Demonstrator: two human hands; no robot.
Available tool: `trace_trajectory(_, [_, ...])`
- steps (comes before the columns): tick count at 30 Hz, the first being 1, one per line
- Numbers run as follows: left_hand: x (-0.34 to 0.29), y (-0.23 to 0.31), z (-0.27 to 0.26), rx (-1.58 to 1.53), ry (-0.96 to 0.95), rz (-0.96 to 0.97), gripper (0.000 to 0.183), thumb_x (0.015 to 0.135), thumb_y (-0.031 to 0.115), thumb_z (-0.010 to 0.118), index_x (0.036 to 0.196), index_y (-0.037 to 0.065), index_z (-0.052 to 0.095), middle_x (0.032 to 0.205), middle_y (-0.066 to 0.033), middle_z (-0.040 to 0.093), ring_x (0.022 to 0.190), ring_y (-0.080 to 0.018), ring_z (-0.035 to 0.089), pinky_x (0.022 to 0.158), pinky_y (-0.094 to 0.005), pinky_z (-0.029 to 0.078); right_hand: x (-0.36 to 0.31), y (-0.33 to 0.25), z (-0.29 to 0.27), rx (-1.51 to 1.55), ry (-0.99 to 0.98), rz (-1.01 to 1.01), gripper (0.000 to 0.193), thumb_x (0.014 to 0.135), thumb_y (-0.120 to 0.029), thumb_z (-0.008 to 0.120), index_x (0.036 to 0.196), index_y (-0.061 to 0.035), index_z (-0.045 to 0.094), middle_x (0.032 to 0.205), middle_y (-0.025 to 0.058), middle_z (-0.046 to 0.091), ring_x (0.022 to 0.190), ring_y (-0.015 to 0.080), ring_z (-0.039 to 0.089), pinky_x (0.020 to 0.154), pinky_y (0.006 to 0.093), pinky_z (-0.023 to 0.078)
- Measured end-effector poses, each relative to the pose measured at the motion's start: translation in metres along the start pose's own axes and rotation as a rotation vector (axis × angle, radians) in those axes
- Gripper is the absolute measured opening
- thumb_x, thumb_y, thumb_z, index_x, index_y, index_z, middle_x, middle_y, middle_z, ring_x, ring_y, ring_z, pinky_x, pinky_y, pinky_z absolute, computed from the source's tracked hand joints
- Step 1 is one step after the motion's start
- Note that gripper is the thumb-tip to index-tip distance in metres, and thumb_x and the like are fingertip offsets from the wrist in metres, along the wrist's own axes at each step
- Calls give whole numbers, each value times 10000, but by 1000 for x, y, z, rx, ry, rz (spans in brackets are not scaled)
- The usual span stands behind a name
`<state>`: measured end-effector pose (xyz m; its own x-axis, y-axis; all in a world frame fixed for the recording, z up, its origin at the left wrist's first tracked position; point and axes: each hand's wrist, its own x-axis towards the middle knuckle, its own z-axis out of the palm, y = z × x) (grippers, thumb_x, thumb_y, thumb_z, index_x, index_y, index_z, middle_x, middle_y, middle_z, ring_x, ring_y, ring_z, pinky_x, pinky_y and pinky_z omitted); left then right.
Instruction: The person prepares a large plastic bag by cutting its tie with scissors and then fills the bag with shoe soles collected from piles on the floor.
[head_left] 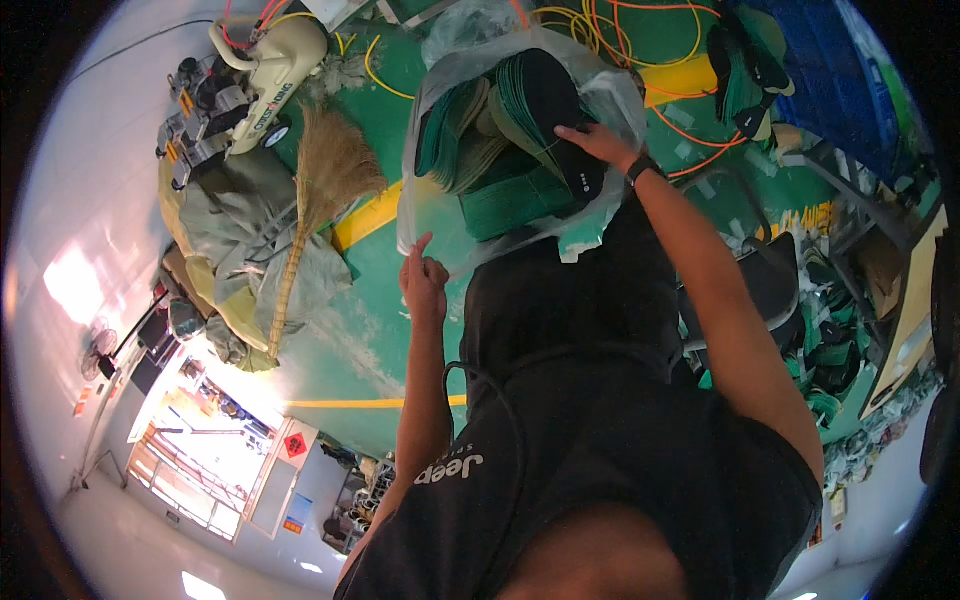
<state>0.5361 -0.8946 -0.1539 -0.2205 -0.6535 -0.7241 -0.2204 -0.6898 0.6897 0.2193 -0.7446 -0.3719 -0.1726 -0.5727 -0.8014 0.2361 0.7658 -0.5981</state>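
Observation:
In front of my legs stands a clear plastic bag (408,190) with its mouth wide apart. Bundled stacks of shoe insoles are packed inside: a green stack (447,150) at the left, a green one (515,205) lying across the near side, and a black-topped stack (545,85) at the right. My right hand (605,148) grips that black-topped stack, thumb on top, its other fingers partly hidden. At the bag's near left rim, my left hand (425,285) has its index finger stretched out and the other fingers curled against the plastic.
A straw broom (335,165) leans over grey sacks (235,215) at the left, below a cream-coloured machine (280,75). Orange and yellow hoses (590,25) lie on the green floor beyond the bag. More insoles (745,75) and a dark stool (750,285) are at the right.

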Motion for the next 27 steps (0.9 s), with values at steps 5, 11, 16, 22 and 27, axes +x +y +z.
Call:
trace_trajectory(5, [-5, -6, -16, 78, 76, -9, 366, 985, 256, 399, 1135, -51, 532, 483, 50, 289, 418, -60, 262, 432, -234, 229, -64, -23, 49, -456, 651, -493, 505, 793, -350, 655, 1088, 34, 508, 1148, 198, 508, 1151, 394, 426, 950, 460, 353])
trace_trajectory(11, [-9, -13, -34, 96, 77, -10, 352, 986, 251, 402, 1115, -46, 541, 482, 47, 283, 423, -60, 262, 434, -244, 231, -96, -84, 11, -607, 944, -739, 556, 667, -74, 704, 1165, -26, 461, 1352, 191, 354, 1296, 385, 264, 1038, 458, 267])
trace_trajectory(16, [4, -3, -25, 106, 82, -22, 347, 983, 245, 413, 1127, -45, 538, 495, 42, 292, 431, -72, 266, 451, -263, 245, 7, -58, -60, -1067, 428, -309, 199, 796, -211, 609, 876, -33, 571, 834, 105, 614, 826, 273, 613, 764, 377, 470])
trace_trajectory(22, [-9, -33, -31, 147, 28, -18, 286, 956, 236, 450, 972, -28, 557, 517, 10, 400, 457, -95, 358, 468, -245, 295, -83, -114, -51, 453, 246, -591, 257, 912, -299, 531, 810, -67, 577, 657, -4, 527, 609, 85, 502, 569, 263, 422])
trace_trajectory(27, [-35, -40, -37, 167, -8, -123, 238, 955, 219, 463, 854, 15, 534, 519, -17, 411, 452, -124, 360, 473, -283, 315, -174, -67, 101, 678, -37, -324, 332, 945, -364, 487, 741, -102, 500, 545, -37, 356, 476, 60, 313, 461, 268, 283])
